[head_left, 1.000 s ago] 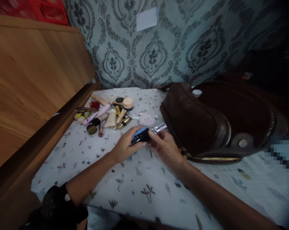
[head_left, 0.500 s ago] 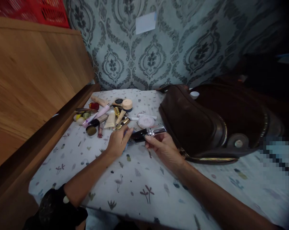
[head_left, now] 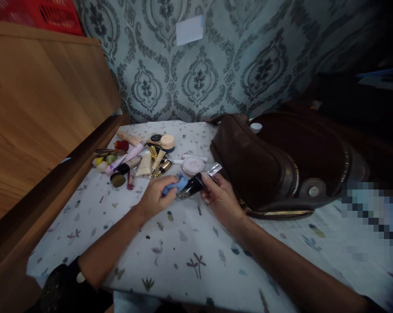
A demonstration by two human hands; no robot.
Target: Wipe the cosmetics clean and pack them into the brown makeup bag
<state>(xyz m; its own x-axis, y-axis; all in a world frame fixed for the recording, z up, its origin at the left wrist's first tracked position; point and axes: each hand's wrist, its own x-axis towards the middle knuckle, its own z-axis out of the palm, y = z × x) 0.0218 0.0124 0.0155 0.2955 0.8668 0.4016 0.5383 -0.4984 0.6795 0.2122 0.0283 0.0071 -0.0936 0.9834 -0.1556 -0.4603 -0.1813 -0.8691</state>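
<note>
My right hand (head_left: 221, 198) grips a black cosmetic bottle (head_left: 194, 185) with a shiny silver cap, tilted so the cap points up and right. Pinched in my left hand (head_left: 158, 196) is a crumpled blue cloth (head_left: 176, 184), close against the bottle's clear lower end; whether it touches there I cannot tell. Behind the bottle lies a round compact (head_left: 193, 165) with a white tube (head_left: 196, 158) beyond it. Left of these, a cream squeeze tube (head_left: 144, 164), a gold lipstick tube (head_left: 163, 168) and several other cosmetics lie in a loose group.
A large brown leather bag (head_left: 248, 161) with a gold zip fills the right side of the patterned cloth (head_left: 134, 261). A wooden cabinet (head_left: 46, 87) with a red basket (head_left: 59, 17) on top stands at the left. The papered wall (head_left: 164, 69) rises behind.
My left hand has drawn slightly away from the bottle, so the blue cloth now shows plainly. The bottle tilts more steeply, and its lower end is uncovered. The whole view has shifted a little.
</note>
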